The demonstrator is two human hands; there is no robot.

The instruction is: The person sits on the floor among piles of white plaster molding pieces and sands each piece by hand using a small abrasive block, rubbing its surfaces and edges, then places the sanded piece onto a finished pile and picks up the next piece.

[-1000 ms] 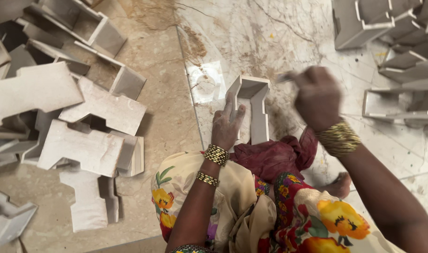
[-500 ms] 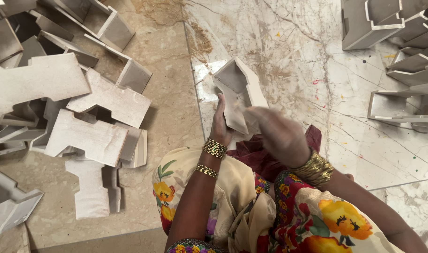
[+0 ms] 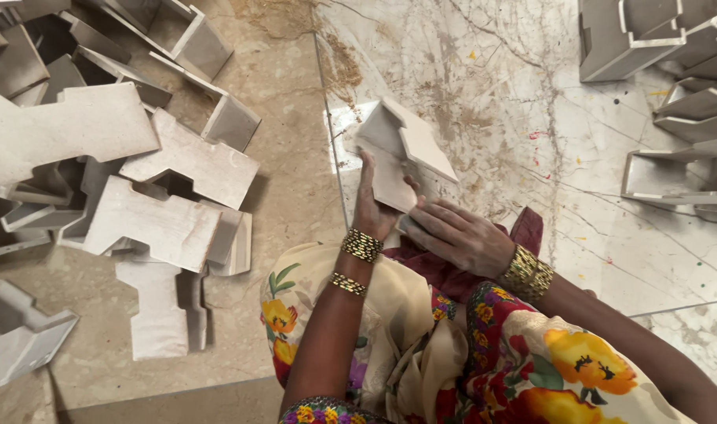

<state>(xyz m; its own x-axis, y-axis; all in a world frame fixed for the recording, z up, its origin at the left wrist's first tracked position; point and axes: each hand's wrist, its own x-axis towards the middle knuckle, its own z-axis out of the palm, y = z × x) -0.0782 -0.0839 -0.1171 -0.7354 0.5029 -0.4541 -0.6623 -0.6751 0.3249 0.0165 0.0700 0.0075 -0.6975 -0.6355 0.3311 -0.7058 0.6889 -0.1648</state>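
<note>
My left hand [image 3: 372, 206] grips a pale, stepped, bracket-shaped piece [image 3: 404, 147] from underneath and tilts it up off the marble floor. My right hand [image 3: 455, 233] lies flat against the lower side of the same piece, fingers spread along its face. Both wrists carry gold bangles. A dark red cloth [image 3: 523, 235] lies on my lap under the right wrist, over a flowered garment.
A heap of similar pale cut pieces [image 3: 150, 177] lies at the left on the beige floor. More box-like pieces [image 3: 672, 94] stand at the upper right. Dust and small paint specks mark the marble floor [image 3: 492, 71] beyond the held piece.
My right hand has come down from the raised position at the right and now rests on the piece. The piece has been turned over and tilted in my left hand.
</note>
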